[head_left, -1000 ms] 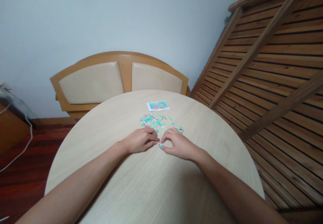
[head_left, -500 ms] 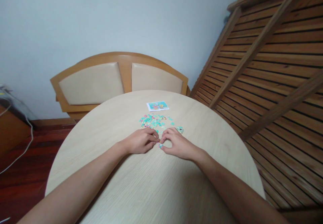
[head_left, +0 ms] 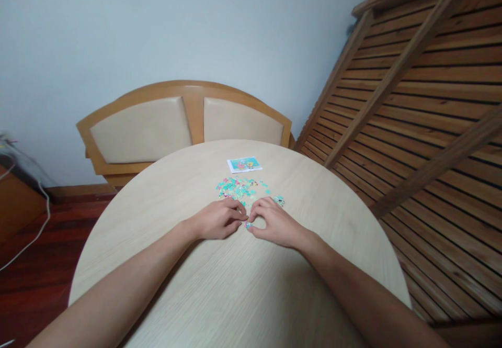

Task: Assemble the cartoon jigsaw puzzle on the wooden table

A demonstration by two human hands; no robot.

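Note:
A few small jigsaw puzzle pieces (head_left: 248, 225), pink, white and teal, lie together on the table between my hands. My left hand (head_left: 223, 218) rests on the tabletop, its bent fingers reaching the left and upper side of these pieces. From the right, my right hand (head_left: 276, 223) curls thumb and forefinger around them in a pinch. Just beyond my fingers spreads a loose pile of jigsaw pieces (head_left: 234, 186), mostly teal with some pink and yellow. The fingertips partly cover the pieces, so how they join is too small to tell.
Behind the pile lies a picture card (head_left: 244, 165) with a pink and a yellow cartoon figure. Another small cluster of pieces (head_left: 279, 200) sits beyond my right hand. The round table (head_left: 188, 290) stands before a padded headboard (head_left: 141, 131); a slatted wooden panel (head_left: 415, 107) leans at right.
Both hands keep almost the same place. My right thumb and the small pieces have shifted very slightly left, and the whole view has moved a little.

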